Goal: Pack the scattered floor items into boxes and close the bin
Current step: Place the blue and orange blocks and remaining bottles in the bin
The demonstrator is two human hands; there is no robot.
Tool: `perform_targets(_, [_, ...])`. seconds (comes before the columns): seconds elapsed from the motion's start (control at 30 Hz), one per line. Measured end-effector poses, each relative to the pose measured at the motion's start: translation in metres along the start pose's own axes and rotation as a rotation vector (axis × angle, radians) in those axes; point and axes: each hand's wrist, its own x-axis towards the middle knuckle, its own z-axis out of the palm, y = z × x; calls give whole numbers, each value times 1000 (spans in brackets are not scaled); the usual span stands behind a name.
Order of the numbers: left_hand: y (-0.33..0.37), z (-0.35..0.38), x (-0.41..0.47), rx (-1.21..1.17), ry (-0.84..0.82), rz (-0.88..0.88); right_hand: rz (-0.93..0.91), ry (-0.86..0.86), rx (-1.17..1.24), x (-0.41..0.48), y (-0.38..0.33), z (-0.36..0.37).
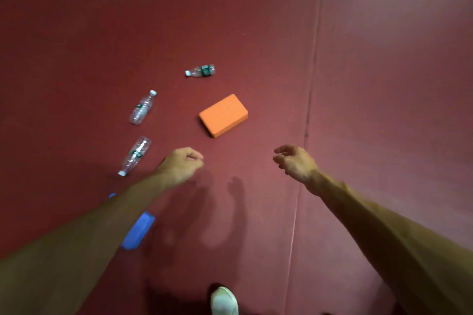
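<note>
An orange foam block [223, 115] lies flat on the red floor, ahead of both hands. Three clear plastic bottles lie on their sides to its left: a far bottle [201, 70], a middle bottle [142, 107] and a near bottle [135, 155]. A blue foam block [138, 231] lies partly hidden under my left forearm. My left hand [180, 163] hovers just short of the orange block with fingers loosely curled, holding nothing. My right hand [294, 161] hovers to the block's lower right, fingers relaxed and empty. No box or bin is in view.
The red floor mat [256, 20] stretches bare behind the items. A seam [304, 135] runs top to bottom on the right. A white shoe [224, 300] shows at the bottom edge.
</note>
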Motion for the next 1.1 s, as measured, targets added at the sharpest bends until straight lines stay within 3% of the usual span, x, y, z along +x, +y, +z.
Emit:
perform_targets(0.17, [-41, -66, 28, -93, 100, -85, -55, -60, -15, 42, -74, 37])
perform_targets(0.43, [-100, -87, 89, -273, 279, -298, -46, -262, -115, 134, -110, 114])
perform_targets(0.57, [-175, -70, 108, -336, 377, -489, -79, -345, -199, 168, -108, 180])
perform_targets(0.73, [-283, -28, 110, -237, 421, -711, -77, -457, -301, 191, -84, 283])
perform_targets(0.87, [-372, 18, 110, -61, 369, -746, -100, -484, -356, 205, -56, 369])
perform_targets(1.0, [-457, 52, 132, -177, 425, -806, -139, -534, -400, 229, -23, 459])
perform_targets(1.1, [-518, 73, 157, -112, 447, -894, -210, -607, -423, 250, 3, 535])
